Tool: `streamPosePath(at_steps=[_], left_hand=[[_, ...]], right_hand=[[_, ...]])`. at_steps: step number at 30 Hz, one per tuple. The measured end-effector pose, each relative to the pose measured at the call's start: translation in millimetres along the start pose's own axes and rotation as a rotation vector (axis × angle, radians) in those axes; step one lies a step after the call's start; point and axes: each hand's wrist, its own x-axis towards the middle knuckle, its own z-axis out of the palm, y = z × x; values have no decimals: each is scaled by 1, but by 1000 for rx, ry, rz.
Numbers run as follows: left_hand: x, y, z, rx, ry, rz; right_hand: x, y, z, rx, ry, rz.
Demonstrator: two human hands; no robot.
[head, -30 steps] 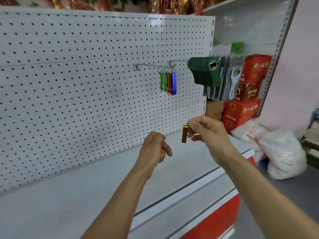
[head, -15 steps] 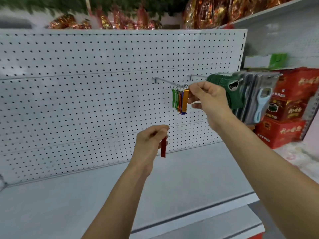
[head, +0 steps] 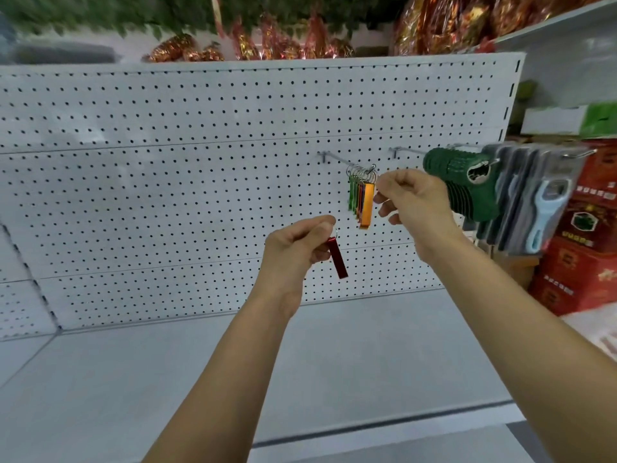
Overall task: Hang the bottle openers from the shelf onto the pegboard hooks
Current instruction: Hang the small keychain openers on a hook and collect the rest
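Observation:
A white pegboard (head: 167, 195) carries a metal hook (head: 337, 159) with several coloured bottle openers (head: 354, 195) hanging from key rings. The orange bottle opener (head: 367, 207) hangs at the front of that row, its ring at the hook's tip. My right hand (head: 414, 198) is just right of it, thumb and forefinger pinched at its ring. My left hand (head: 297, 245) is lower and to the left, in front of the board. It pinches the ring of a red bottle opener (head: 338, 259), which dangles tilted below the fingers.
A second hook to the right holds green openers (head: 457, 182) and grey carded openers (head: 534, 202). Red boxes (head: 587, 262) are stacked at the far right. A grey shelf (head: 167, 379) runs below the pegboard. Foil-wrapped goods (head: 283, 41) sit on top.
My right hand rose from chest height with the orange opener and brought it onto the hook's front. My left hand lifted and now shows a red opener dangling from its fingers.

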Motion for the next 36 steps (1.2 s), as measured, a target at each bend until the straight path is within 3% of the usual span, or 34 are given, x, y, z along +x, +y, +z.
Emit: streamPosePath(at_steps=[3, 5, 8, 18, 26, 30, 36], left_hand=[[0, 1, 5, -9, -8, 12], [0, 3, 11, -20, -3, 41], [-2, 7, 22, -27, 1, 112], [4, 22, 38, 84, -54, 330], [43, 17, 19, 771, -314, 507], [61, 13, 19, 886, -404, 525], [76, 7, 15, 961, -376, 599]], right_hand=[[-16, 6, -1, -37, 74, -142], [-33, 8, 3, -85, -25, -209], [-49, 9, 7, -103, -166, -193], [-38, -5, -2, 68, -153, -154], [-9, -14, -12, 101, -49, -97], [0, -17, -9, 69, -70, -65], [9, -13, -6, 33, -74, -5]])
